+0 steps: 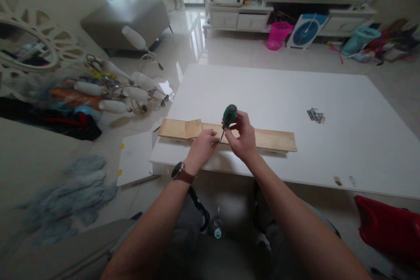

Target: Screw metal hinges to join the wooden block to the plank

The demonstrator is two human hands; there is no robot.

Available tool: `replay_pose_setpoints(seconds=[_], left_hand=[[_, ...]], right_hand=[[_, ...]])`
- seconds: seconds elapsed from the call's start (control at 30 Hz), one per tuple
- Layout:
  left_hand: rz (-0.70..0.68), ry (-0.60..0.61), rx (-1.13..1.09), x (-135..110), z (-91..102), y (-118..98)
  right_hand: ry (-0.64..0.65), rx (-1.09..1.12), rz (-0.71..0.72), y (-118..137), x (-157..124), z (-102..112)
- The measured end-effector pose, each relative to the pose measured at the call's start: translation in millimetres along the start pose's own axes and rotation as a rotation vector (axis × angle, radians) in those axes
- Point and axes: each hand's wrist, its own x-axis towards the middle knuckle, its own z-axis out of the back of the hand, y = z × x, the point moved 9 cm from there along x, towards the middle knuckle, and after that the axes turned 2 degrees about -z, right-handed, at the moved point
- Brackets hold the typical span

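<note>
A long thin wooden board [275,139] lies along the near edge of the white table [269,92]. My right hand [242,136] is closed round a green-handled screwdriver [229,117], held nearly upright with its tip down on the board. My left hand [203,145], with a watch on the wrist, pinches at the screwdriver's tip; what it holds there is too small to make out. A small heap of metal hinges [316,116] lies on the table to the right, apart from both hands.
A chandelier with white lamp shades [124,89] lies on the floor to the left. A red object [387,227] sits at the lower right below the table. A pink basket [278,34], a fan [306,30] and white shelves [262,8] stand at the far wall.
</note>
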Motion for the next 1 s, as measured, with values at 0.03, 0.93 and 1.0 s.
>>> replay_pose_setpoints(seconds=[0.03, 0.93, 1.0], left_hand=[[-0.002, -0.002, 0.0, 0.0, -0.2, 0.2], [0.022, 0.006, 0.04, -0.7, 1.7, -2.0], [0.023, 0.013, 0.048, -0.5, 0.6, -1.3]], right_hand=[[0.002, -0.001, -0.002, -0.2, -0.1, -0.1], [-0.005, 0.014, -0.034, -2.6, 0.5, 1.2], [-0.008, 0.013, -0.038, -3.0, 0.8, 1.5]])
